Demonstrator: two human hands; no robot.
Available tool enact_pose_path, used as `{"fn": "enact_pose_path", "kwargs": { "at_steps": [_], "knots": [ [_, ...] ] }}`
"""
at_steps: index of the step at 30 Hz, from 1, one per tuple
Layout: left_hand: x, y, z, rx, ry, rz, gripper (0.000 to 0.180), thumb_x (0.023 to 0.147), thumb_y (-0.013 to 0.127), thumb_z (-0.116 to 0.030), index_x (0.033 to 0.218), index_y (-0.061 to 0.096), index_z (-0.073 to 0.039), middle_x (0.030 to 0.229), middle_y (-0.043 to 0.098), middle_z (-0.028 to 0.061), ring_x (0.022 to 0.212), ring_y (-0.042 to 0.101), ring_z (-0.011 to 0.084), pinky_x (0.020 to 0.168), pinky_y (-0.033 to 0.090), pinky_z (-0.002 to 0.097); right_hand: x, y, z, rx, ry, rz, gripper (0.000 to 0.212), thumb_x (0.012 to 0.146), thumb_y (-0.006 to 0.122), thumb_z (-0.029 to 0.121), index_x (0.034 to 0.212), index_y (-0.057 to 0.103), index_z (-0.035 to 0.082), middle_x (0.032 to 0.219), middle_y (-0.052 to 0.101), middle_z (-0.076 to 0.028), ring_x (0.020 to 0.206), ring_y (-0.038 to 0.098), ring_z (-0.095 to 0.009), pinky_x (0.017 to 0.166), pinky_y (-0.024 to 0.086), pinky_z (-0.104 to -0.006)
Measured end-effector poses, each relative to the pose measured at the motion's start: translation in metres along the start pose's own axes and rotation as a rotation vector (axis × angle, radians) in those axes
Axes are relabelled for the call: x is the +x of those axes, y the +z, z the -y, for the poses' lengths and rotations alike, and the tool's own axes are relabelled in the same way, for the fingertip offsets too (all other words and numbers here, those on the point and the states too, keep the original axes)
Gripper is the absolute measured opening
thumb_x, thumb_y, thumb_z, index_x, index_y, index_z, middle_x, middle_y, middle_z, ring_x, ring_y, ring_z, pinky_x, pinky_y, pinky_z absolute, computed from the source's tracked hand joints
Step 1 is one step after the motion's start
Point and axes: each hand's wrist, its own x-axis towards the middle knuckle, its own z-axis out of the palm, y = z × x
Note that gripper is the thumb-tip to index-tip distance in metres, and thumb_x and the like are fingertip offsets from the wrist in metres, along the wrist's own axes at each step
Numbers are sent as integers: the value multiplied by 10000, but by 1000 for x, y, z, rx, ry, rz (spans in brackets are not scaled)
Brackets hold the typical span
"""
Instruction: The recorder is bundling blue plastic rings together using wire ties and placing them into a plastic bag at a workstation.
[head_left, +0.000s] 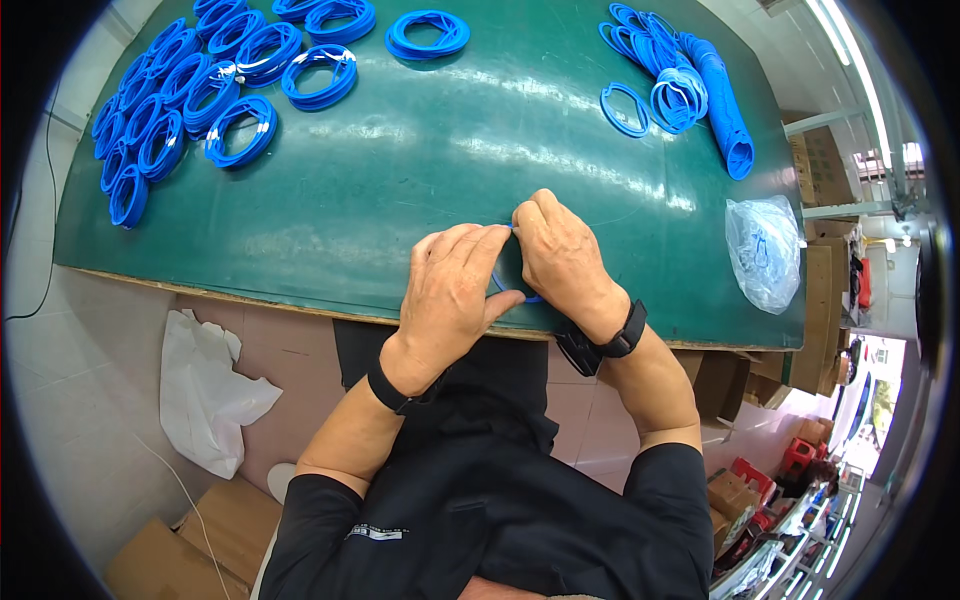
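Observation:
Near the front edge of the green table, a thin blue ring [498, 283] is mostly covered by my two hands; only short arcs of it show. My left hand [448, 283] lies over its left side, fingers together and closed on it. Opposite, my right hand [563, 250] is curled, pinching the ring's far right part, with the fingertips hidden. Another single blue ring [606, 104] rests flat at the far right, beside a bundle of blue rings [680, 100] and a long blue tube-like stack [715, 95].
Several coiled blue ring bundles [240, 132], some with white bands, crowd the far left. One separate bundle [427, 36] sits at the far middle. On the right edge lies a clear plastic bag [765, 255]. Cardboard boxes [235, 520] and a white sack [205, 395] are below the table.

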Motion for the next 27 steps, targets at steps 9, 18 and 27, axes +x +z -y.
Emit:
{"fn": "enact_pose_path", "kwargs": {
  "at_steps": [9,18,27],
  "knots": [
    [2,-1,-1,4,-10,8,997,746,1038,-261,1620,596,-76,1426,740,117,1394,643,323,1172,448,496,-5,-4,-1,82,-14,6,192,849,682,-60,983,577,29,993,564,-166,876,662,-364,771,570,-459],
    [4,-3,-1,24,1,55,1016,753,1031,-230,1653,581,-90,1399,770,79,1402,639,307,1180,436,489,-17,-7,0,200,15,46,137,970,718,-44,1064,633,9,1067,613,-187,911,668,-416,796,569,-493],
    [3,0,1,19,24,42,1012,783,1021,-259,1672,562,-104,1360,746,98,1380,628,296,1159,433,503,-17,-11,5,293,84,-109,207,946,782,-37,1125,687,6,1180,663,-176,963,724,-410,819,606,-488]
  ]
}}
